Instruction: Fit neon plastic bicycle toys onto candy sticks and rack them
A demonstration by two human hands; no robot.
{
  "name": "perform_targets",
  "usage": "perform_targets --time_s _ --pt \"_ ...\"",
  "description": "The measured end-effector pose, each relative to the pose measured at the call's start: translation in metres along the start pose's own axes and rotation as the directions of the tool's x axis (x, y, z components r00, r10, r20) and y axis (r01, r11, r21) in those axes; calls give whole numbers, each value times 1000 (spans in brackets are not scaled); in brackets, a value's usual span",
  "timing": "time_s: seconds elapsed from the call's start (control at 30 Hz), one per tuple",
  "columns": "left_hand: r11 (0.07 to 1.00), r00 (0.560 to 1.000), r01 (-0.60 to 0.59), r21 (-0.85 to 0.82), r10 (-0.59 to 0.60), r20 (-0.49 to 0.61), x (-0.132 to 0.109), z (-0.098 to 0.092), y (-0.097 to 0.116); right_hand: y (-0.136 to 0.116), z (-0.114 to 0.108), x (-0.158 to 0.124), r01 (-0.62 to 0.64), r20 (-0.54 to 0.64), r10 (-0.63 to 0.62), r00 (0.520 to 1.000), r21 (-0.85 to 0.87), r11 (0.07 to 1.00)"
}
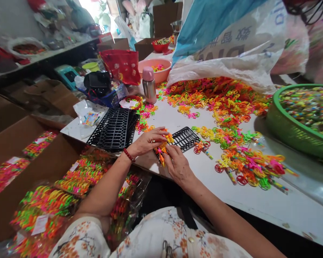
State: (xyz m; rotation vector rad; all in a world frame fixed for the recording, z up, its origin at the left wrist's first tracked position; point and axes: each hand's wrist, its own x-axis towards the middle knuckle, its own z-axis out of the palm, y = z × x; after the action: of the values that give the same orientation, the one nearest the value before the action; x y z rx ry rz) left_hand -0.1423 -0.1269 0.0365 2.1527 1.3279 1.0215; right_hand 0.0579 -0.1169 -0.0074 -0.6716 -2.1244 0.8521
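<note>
Left hand (150, 140) — over orange pieces (163, 147)

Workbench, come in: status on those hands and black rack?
Left hand, right hand: both at colorful pieces. Black rack: far end bare. Loose pieces close beside it.

My upper body: a blouse (150, 229), whitish, printed with orange-brown blossoms on thin, dark, branching stems. The left sleeve (82, 238) is short and wide and bears the same print, its blossoms closely set. A round, pale button (191, 239) marks the front; beside it, at the lower edge of the view, lies a small metallic fitting (166, 249), its kind unclear. My left wrist: a bracelet (129, 155), one row of round, dark red beads. My left hand (150, 139) and right hand (179, 165): bare.
</note>
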Motion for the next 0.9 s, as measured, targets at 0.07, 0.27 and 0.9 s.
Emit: perform_targets --time_s 0.07,0.27,0.9 --pt "1000 1000 -4 17 4 9 0 0 0 0 0 1 29 10 -29 1000 -20 999" --pt "998 1000 -18 57 18 4 0 2 2 -1 2 6 -16 -21 17 1000 19 1000" --pt "996 996 -62 71 66 -53 0 11 -9 10 7 14 -93 -52 92 994 -9 996"
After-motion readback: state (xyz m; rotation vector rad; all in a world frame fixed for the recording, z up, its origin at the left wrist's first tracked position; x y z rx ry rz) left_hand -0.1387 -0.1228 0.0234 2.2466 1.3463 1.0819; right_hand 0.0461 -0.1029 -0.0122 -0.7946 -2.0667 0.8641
